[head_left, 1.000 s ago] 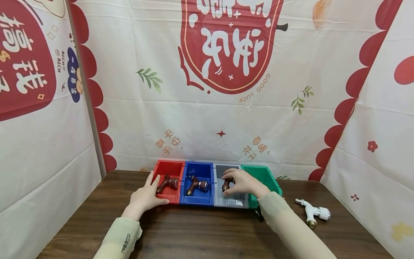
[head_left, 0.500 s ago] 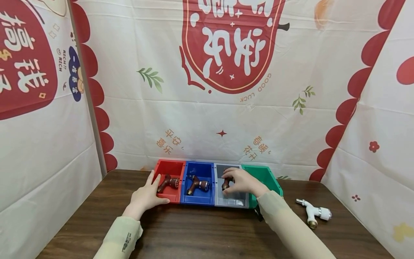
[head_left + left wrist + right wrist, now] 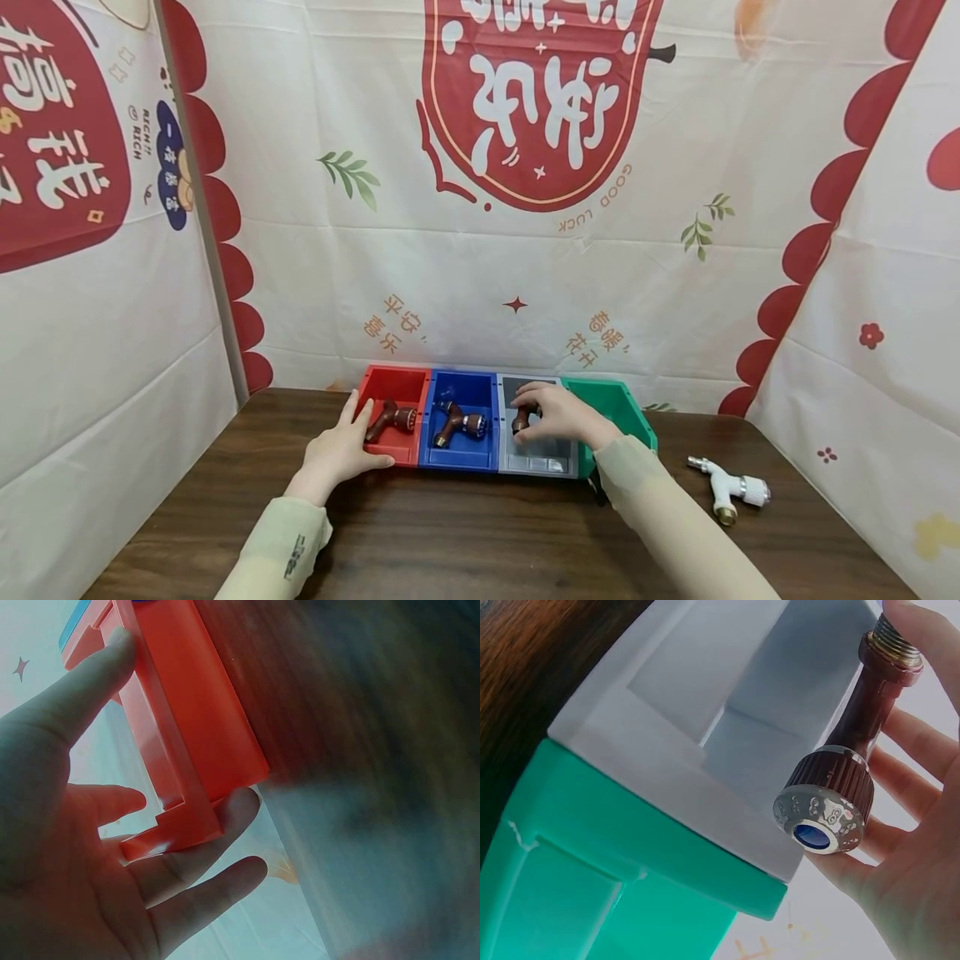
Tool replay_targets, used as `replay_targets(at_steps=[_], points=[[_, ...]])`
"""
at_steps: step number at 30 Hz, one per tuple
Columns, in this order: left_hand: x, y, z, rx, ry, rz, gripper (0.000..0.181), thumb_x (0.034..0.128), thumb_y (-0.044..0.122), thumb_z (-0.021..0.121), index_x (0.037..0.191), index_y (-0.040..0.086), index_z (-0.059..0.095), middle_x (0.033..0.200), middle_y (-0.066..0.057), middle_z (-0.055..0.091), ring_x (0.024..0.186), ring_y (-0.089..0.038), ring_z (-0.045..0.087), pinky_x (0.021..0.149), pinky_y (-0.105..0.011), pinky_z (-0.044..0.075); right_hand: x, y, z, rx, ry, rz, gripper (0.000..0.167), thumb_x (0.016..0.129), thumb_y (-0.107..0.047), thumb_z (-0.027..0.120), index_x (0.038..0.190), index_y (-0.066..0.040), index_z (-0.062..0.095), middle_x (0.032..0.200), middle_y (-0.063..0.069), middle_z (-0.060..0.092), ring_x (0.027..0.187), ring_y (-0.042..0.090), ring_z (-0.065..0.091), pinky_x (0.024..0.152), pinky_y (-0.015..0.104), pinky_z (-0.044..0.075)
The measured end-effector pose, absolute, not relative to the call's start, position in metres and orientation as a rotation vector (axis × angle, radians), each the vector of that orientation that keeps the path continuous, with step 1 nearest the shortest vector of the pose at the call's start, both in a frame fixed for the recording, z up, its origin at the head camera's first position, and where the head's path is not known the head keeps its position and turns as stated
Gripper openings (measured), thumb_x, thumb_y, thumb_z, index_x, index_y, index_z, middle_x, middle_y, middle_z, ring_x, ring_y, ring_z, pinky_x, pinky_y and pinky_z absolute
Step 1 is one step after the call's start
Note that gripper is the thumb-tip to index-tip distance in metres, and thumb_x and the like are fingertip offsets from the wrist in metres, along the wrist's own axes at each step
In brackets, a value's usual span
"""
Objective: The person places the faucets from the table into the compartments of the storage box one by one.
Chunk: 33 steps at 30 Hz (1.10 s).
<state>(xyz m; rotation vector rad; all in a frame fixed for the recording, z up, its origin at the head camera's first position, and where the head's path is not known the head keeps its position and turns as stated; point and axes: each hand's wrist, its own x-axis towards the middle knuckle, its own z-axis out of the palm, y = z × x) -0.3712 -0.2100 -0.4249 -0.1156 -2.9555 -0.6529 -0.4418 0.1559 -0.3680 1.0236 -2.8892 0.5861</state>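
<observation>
My left hand (image 3: 337, 450) rests at the front left corner of the red bin (image 3: 396, 382), fingers extended along its side and thumb at its front rim. In the red bin lies a brown faucet (image 3: 392, 421); another brown faucet (image 3: 457, 423) lies in the blue bin (image 3: 463, 385). Over the grey bin (image 3: 542, 465), my right hand (image 3: 561, 414) holds a third brown faucet (image 3: 859, 727). The right wrist view shows its threaded end by the thumb and its ribbed knob with a blue centre. My fingers hide part of that faucet in the head view.
A green bin (image 3: 606, 402) joins the row at its right end. To the right, a white faucet (image 3: 729, 487) lies on the brown wooden table (image 3: 465, 533). Printed cloth (image 3: 480, 275) hangs behind the bins and on both sides.
The view has tilted slightly. Both hands stay nearly where they were, and the right hand keeps holding the brown faucet over the grey bin.
</observation>
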Motion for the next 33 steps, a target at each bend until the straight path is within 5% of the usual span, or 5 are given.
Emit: replay_targets(at_steps=[33], points=[[-0.3708,-0.2091,-0.4240,-0.112,-2.959,-0.643,0.106,0.0719,0.053,0.078,0.153,0.007,0.027,0.161,-0.017,0.005,0.098,-0.041,0.062,0.076,-0.058,0.052,-0.4469,0.1545,-0.3663,1.024,-2.886,0.584,0.061,0.075,-0.037,0.083,0.124,-0.005,0.066,0.136,0.013,0.053,0.122,0.029,0.052,0.097,0.047,0.046]])
